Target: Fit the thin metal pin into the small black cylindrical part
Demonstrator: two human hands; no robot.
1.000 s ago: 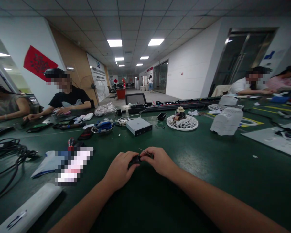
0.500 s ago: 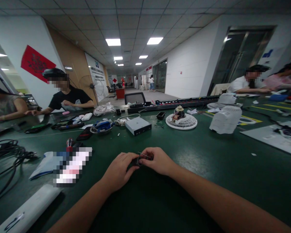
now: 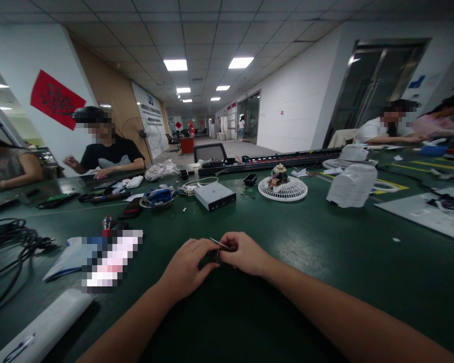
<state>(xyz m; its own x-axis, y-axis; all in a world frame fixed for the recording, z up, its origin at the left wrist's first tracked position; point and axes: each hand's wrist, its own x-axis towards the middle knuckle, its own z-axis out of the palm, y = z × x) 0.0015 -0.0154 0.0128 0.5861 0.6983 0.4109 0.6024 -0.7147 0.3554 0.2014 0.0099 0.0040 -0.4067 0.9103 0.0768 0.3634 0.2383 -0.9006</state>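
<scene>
Over the green table, my left hand pinches a small dark part that looks round and is mostly covered by fingers; its exact kind I cannot make out. My right hand is closed, thumb and fingers meeting at the right side of the same part. A thin metal rod sticks out of the right-hand fingers, slanting up to the left above the dark part. Its other end is hidden in the right hand. Both hands almost touch each other.
Ahead lie an optical disc drive, a white fan grille with a motor on it, and a white plastic housing. To the left are black cables, a screwdriver and a long white case. Other people sit around the table.
The thin metal rod has shifted left and now shows more of its length. Both hands stay at nearly the same spot. A person at the left has raised one hand.
</scene>
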